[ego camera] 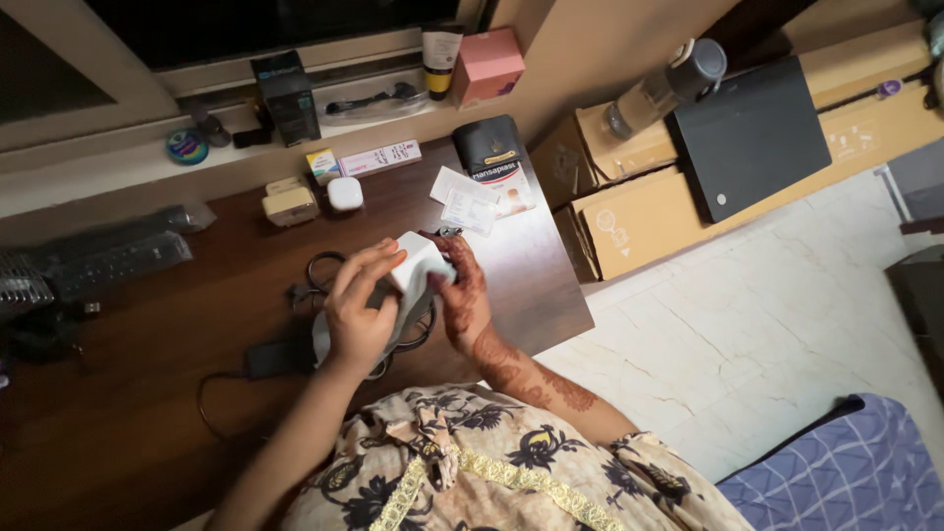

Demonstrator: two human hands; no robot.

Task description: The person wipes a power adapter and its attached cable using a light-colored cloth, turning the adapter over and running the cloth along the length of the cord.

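Both hands are up over the middle of the dark wooden desk [147, 393], working a small white box [418, 264] between them. The left hand [359, 315] has it from the 8 o'clock side, fingers [379, 261] curled over the top edge and pressed onto it. The right hand [462, 295], the one with the henna patterns, has the box from the 3 o'clock side, fingers pressed together against its face, so the box is pinched between both hands just above the desk top.

Right under the hands there's a tangle of black cable [320, 270] and a larger white device [324, 344], mostly hidden, can't tell what it is. A black adapter [275, 356] sits at 9 o'clock from that.

Further out at 12 o'clock: two white paper slips [462, 202], a black pouch [490, 147], and a pink box [487, 64] on the sill. At 11 o'clock a small rounded white case [344, 193], a cream box [288, 205] and a black box [287, 96] standing upright. Off at 2 o'clock, cardboard cartons [639, 211] with a dark closed laptop [752, 133] and a bottle [664, 87] lying on top.
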